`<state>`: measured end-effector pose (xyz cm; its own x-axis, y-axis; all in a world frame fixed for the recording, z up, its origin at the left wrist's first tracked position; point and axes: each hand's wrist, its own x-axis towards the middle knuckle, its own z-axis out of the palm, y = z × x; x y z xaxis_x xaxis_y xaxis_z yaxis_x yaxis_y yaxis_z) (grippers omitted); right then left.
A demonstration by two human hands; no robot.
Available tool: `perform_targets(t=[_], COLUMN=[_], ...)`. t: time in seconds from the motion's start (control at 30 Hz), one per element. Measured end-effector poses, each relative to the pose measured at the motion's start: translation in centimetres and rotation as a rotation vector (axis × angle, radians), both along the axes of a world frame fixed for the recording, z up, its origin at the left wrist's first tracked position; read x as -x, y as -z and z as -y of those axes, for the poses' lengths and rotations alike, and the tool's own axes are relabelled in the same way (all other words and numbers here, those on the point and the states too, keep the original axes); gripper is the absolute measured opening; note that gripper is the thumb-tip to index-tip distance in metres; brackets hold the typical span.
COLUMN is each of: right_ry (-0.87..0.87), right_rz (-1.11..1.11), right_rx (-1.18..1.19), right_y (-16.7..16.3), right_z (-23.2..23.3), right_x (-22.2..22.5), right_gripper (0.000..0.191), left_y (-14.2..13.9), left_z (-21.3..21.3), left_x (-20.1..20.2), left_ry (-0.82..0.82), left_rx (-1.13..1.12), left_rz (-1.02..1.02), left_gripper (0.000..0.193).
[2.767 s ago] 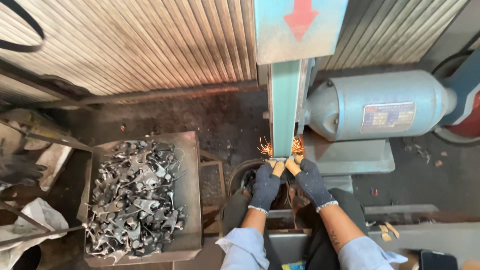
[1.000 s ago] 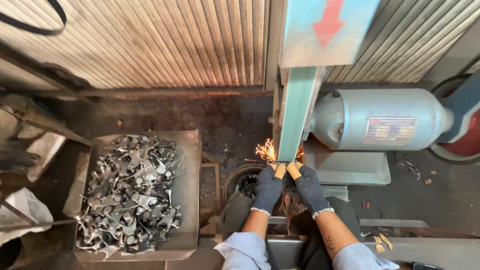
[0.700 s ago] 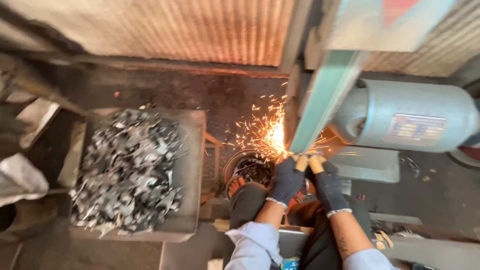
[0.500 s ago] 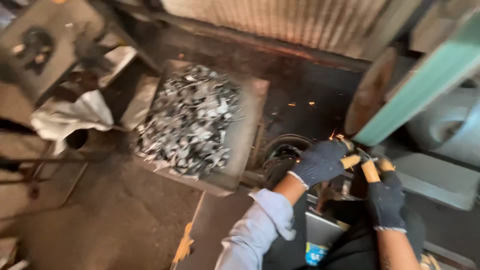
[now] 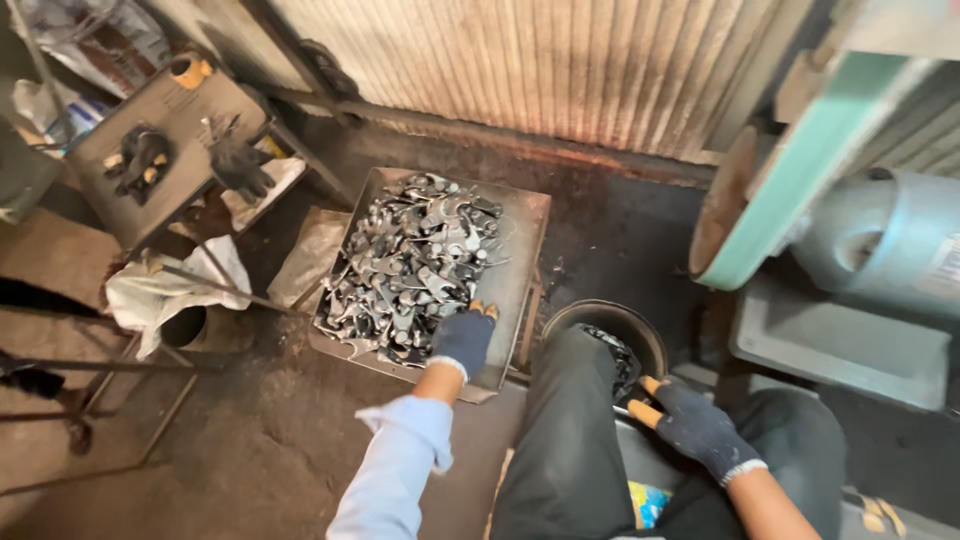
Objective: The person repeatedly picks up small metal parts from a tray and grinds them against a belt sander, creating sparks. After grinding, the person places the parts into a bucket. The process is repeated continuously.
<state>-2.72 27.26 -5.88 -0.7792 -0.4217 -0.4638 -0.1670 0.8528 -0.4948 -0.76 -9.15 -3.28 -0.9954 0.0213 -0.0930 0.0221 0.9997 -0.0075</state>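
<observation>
My left hand [image 5: 462, 338], in a dark glove with orange fingertips, rests on the near edge of a heap of grey metal parts [image 5: 410, 265] in a square metal tray [image 5: 520, 230] on the floor. Its fingers curl down among the parts, and any grasp is hidden. My right hand [image 5: 692, 425], gloved the same way, hovers over my lap beside my dark trouser leg [image 5: 560, 440]. Its fingers are stretched out and hold nothing I can see. A round dark bucket [image 5: 640, 325] with more parts sits between my knees.
A green belt grinder [image 5: 800, 190] and its grey motor [image 5: 890, 240] stand at the right. A corrugated metal wall [image 5: 520, 60] runs behind. A small table [image 5: 185, 100] with spare gloves stands at the left, above white sacks [image 5: 170, 290] and metal rods.
Both hands have left the grinder belt and the sparks have stopped. My view swung left, my left hand reached out to the tray of parts, and my right hand dropped to my lap.
</observation>
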Motion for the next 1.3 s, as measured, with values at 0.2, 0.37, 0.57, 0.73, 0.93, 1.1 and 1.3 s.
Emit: perform_targets(t=[0.2, 0.37, 0.57, 0.73, 0.93, 1.1, 1.3], right_ry=[0.050, 0.060, 0.155, -0.252, 1.091, 0.912, 0.669], right_rz=[-0.001, 0.003, 0.098, -0.796, 0.630, 0.353, 0.225], right_rx=[-0.045, 0.020, 0.529, 0.880, 1.396, 1.099, 1.006], right_y=[-0.5, -2.5, -2.9, -1.8, -1.1, -2.2, -4.3], right_z=[-2.0, -2.5, -0.9, -2.3, -5.7, -5.5, -6.7], right_x=[-1.8, -2.3, -1.2, -0.6, 0.7, 0.9, 4.6], right_gripper=[0.061, 0.060, 0.057, 0.041, 0.021, 0.027, 0.031], left_y=[-2.6, -3.9, -5.1, -3.9, 1.0, 2.8, 1.4], left_z=[-1.0, -0.6, -7.8, -18.7, -25.8, -26.2, -24.3], left_x=[1.4, -0.1, -1.6, 0.2, 0.8, 1.0, 6.5], left_ry=[-0.030, 0.081, 0.170, 0.293, 0.133, -0.205, -0.072], left_rx=[0.086, -0.187, -0.741, -0.945, -1.065, -1.162, -1.611], left_rz=[0.244, -0.094, -0.482, -0.096, -0.253, 0.106, 0.373], left_gripper=[0.041, 0.029, 0.038, 0.057, 0.067, 0.043, 0.033])
